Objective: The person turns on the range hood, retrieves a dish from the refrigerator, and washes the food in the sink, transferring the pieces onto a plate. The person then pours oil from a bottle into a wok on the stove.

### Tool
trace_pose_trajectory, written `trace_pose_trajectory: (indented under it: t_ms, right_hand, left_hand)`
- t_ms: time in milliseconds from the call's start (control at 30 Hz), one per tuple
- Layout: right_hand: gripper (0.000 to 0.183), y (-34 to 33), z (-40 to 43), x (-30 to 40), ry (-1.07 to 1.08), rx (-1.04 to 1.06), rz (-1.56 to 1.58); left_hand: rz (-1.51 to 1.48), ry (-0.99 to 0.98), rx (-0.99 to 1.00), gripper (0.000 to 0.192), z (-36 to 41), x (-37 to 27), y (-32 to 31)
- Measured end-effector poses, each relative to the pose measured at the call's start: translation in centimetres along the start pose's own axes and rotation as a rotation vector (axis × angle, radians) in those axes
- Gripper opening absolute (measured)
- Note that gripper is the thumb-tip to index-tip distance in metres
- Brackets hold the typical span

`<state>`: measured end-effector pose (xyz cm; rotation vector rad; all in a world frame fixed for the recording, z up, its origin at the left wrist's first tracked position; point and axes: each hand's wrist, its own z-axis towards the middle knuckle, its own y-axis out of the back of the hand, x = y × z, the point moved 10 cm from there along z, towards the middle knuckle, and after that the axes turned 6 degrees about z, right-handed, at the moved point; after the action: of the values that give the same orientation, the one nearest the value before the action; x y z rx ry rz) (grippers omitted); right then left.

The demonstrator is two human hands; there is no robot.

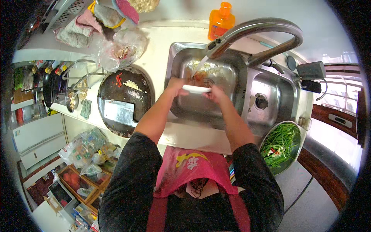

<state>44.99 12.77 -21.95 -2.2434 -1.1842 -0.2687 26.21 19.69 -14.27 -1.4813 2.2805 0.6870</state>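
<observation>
Over the larger basin of a stainless steel sink [185, 108], a white dish [197, 89] is held between my two hands, seen nearly edge-on. My left hand [177, 88] grips its left end and my right hand [216, 93] its right end. Water runs from the spout of a curved metal faucet [289, 29] into the basin just beyond the dish. Reddish-brown matter [200, 77] and pale scraps lie on the basin floor there. Whether anything is on the dish cannot be seen.
Left, a round chopping board [116, 92] bears a cleaver [119, 112], chopped red bits and pale minced bits. A plastic bag [121, 50] sits behind it. An orange bottle [221, 21] stands behind the sink. Right are a smaller basin [275, 107] and a bowl of cut greens [276, 145].
</observation>
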Motion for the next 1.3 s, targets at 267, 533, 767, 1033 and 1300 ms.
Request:
trace_pose_trajectory:
  t_ms: [267, 533, 767, 1033, 1300]
  right_hand:
    - [0.037, -1.6, 0.5, 0.4, 0.022, 0.009, -0.055]
    - [0.033, -0.9, 0.9, 2.6, 0.126, -0.023, -0.247]
    - [0.064, -3.3, 0.4, 0.1, 0.136, 0.130, -0.028]
    - [0.052, -4.1, -1.6, -1.9, -0.104, 0.383, 0.233]
    - [0.042, -5.4, -4.9, 3.1, 0.385, -0.002, 0.243]
  left_hand:
    - [-0.157, -0.058, 0.033, 0.032, 1.9, 0.7, 1.3]
    - [-0.293, -0.145, 0.032, 0.045, 2.3, 1.3, -0.6]
    - [-0.164, -0.390, -0.208, 0.051, -1.2, -0.5, 0.1]
    - [0.030, -0.317, -0.305, 0.035, -3.5, -4.1, 2.2]
    - [-0.503, -0.070, 0.189, 0.046, -1.2, 3.1, -2.8]
